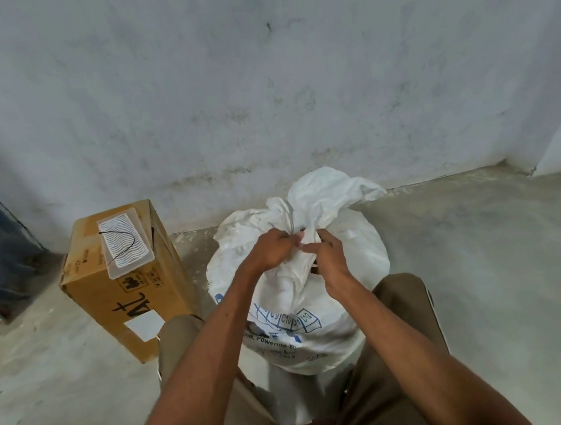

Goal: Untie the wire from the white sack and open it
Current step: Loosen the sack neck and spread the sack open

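So the white sack (307, 303) stands upright on the concrete floor (499, 270) between the person's knees, near the wall, with its gathered neck pointing up and flopping away toward the wall. Both hands are right at that neck: the left hand (272, 251) and right hand (329, 254) are each pinched tight on the bunched fabric, and the wire itself is too hidden to make out. Off to the left there's a cardboard box (127, 290) with a clear plastic tray (125, 244) on top holding a thin black wire piece (123, 241).

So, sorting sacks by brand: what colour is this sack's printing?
Blue, on the white sack, head view.
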`<state>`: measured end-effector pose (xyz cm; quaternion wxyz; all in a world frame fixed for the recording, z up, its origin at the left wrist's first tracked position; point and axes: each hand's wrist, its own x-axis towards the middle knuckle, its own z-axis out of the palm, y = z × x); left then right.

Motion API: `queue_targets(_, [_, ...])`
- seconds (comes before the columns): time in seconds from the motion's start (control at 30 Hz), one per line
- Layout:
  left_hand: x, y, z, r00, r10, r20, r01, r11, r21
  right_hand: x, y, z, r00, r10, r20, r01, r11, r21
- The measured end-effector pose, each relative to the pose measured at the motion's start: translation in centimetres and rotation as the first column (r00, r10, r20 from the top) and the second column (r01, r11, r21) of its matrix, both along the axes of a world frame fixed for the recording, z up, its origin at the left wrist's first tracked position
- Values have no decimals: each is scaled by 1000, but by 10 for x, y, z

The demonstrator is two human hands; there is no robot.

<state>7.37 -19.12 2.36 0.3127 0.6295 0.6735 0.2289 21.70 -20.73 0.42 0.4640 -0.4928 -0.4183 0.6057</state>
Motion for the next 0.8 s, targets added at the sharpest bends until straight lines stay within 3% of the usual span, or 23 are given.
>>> queue_targets(0.13, [7, -41, 21, 988, -15, 156, -4, 993, 121, 16, -42, 22, 993, 83, -86, -77, 994, 71])
queue_targets(0.23, [16, -62, 20, 996, -88, 32, 77, 962, 262, 22, -60, 20, 991, 89, -100, -89, 996, 6])
queue_targets(0.37, [31, -65, 1, 987, -156, -28, 155, 919, 363, 36, -43, 1, 977, -196, 90, 196, 981, 6])
queue_targets(0.47, [39, -60, -19, 981, -186, -52, 193, 925, 327, 48, -29, -4, 929, -336, 157, 338, 941, 15])
queue_targets(0.57, [50, -62, -31, 951, -272, -146, 300, 924, 236, 56, -18, 5, 945, -236, 227, 237, 971, 21])
queue_targets(0.67, [54, -59, -28, 913, -390, -119, 404, 904, 142, 57, -8, 8, 904, -136, 405, 110, 990, 87])
queue_targets(0.73, [52, -52, -22, 946, -321, -40, 324, 943, 82, 55, -5, 9, 880, -137, 456, 88, 988, 128])
queue_targets(0.8, [48, -41, -19, 985, -125, 118, 118, 991, 63, 55, 0, 9, 862, -149, 484, 77, 983, 166])
